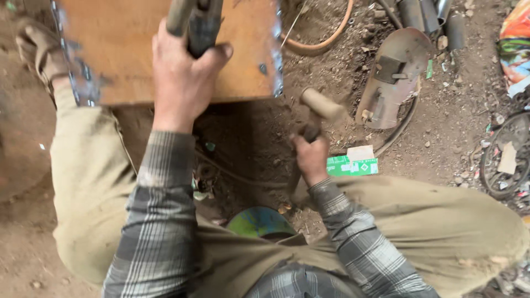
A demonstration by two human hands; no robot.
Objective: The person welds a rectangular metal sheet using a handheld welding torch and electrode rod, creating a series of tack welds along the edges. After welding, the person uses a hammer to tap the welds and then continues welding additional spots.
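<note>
The left hand (185, 72) is stretched out in front, fingers curled tight. The right hand (310, 157) is a closed fist, close to the knee.

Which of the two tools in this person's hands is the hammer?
The one in the right hand: the hammer has a pale cylindrical head on a short handle. The left hand grips a dark handle against the wooden board.
</note>
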